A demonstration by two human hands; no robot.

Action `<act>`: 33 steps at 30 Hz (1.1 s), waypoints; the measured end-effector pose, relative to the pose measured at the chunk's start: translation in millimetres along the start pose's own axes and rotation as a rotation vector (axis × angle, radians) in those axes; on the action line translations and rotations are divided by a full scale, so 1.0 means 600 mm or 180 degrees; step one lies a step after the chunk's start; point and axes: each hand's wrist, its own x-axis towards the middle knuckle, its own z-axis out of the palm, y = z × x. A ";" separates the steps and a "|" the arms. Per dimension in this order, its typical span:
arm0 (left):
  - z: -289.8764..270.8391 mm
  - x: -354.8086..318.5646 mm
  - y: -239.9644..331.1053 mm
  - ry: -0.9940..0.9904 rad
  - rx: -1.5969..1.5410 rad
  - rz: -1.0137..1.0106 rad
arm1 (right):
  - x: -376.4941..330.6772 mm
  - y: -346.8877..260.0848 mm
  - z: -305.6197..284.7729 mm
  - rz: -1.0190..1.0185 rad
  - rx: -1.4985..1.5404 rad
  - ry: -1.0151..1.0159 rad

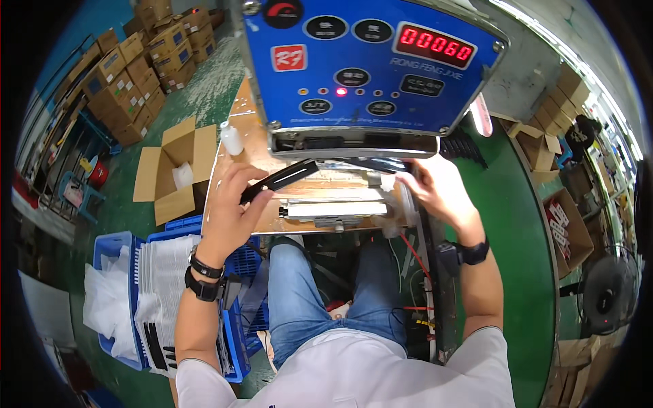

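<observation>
Left hand (231, 209) with black strip (291, 177), blue panel (360, 54) ahead

hands (235, 204) over a wooden worktable (254, 139), left holding a black bar (291, 177), blue control panel (367, 58) beyond

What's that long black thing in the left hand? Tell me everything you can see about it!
The black strip is long, narrow and straight, with a glossy surface that looks like plastic and a pale shine along it. The left hand has its grip on the near end, thumb and fingers hiding part of it. It slants away and to the right, over the wooden table. I can't tell whether its far end touches anything.
</observation>
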 end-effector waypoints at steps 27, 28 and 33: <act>-0.087 -0.169 -0.022 -0.0345 0.1303 -0.0177 | -0.349 0.402 0.063 0.2575 -0.0379 0.0138; -0.122 -0.223 -0.040 -0.0345 0.1465 -0.0395 | -0.345 0.398 0.061 0.2047 -0.1033 0.0299; -0.280 -0.501 -0.071 -0.0535 0.2294 -0.1799 | -0.331 0.437 0.017 0.2295 -0.0153 0.0219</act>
